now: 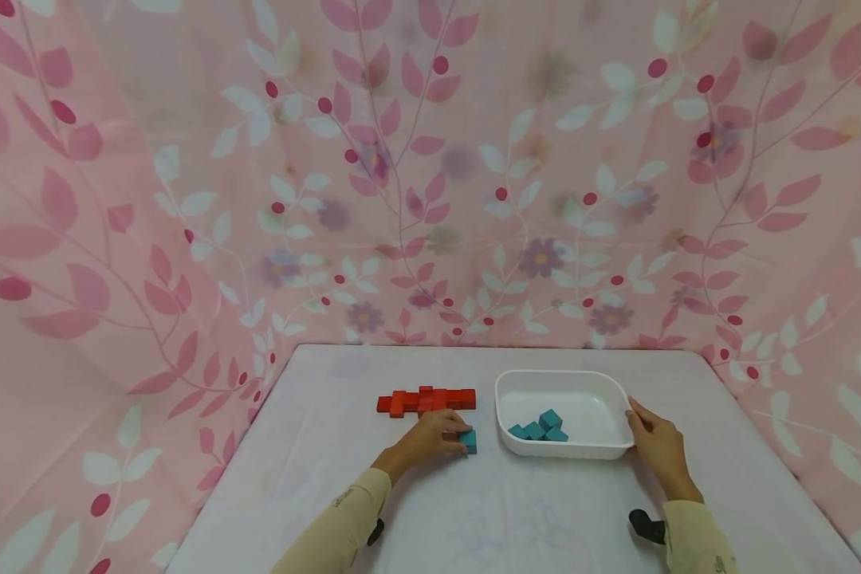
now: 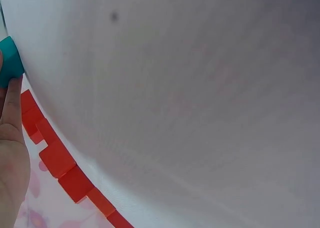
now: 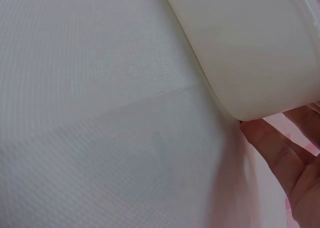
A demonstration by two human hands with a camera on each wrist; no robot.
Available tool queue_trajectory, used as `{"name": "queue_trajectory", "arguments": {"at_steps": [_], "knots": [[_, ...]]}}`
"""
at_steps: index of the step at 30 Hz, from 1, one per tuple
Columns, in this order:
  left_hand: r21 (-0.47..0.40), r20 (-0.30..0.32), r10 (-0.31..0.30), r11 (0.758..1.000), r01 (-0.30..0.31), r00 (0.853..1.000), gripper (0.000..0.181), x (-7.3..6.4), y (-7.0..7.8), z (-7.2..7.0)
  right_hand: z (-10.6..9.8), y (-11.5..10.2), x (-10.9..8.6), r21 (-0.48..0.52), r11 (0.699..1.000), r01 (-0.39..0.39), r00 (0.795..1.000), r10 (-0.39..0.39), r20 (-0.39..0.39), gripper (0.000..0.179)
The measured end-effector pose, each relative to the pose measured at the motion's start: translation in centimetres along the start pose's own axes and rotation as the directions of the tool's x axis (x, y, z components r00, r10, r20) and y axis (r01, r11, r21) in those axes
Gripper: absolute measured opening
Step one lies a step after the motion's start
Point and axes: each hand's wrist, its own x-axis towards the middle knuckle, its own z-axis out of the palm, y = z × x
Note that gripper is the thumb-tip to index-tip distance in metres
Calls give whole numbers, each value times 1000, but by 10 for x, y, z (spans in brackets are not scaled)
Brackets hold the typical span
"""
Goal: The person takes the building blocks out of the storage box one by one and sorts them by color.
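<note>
My left hand pinches a teal block just in front of a row of red blocks. In the left wrist view the same teal block sits between thumb and fingers, with the red blocks behind it. My right hand grips the right end of a white tray, and several teal blocks lie in its near left part. From the right wrist, fingers show at the tray's lower corner.
A white cloth covers the table. Pink floral curtains hang behind the table's far edge and along both sides. Dark wrist straps stick out near the sleeves.
</note>
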Motion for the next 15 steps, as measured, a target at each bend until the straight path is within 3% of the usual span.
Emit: {"name": "queue_trajectory", "arguments": {"at_steps": [7,15], "knots": [[30,31,-56,998,55,998,43,1,6,1,-2,0,2,-21,1000,18,1000,-18,-17,50],[34,44,-100,995,98,994,44,-1,14,-1,-2,-3,0,17,999,-41,999,40,28,53]]}}
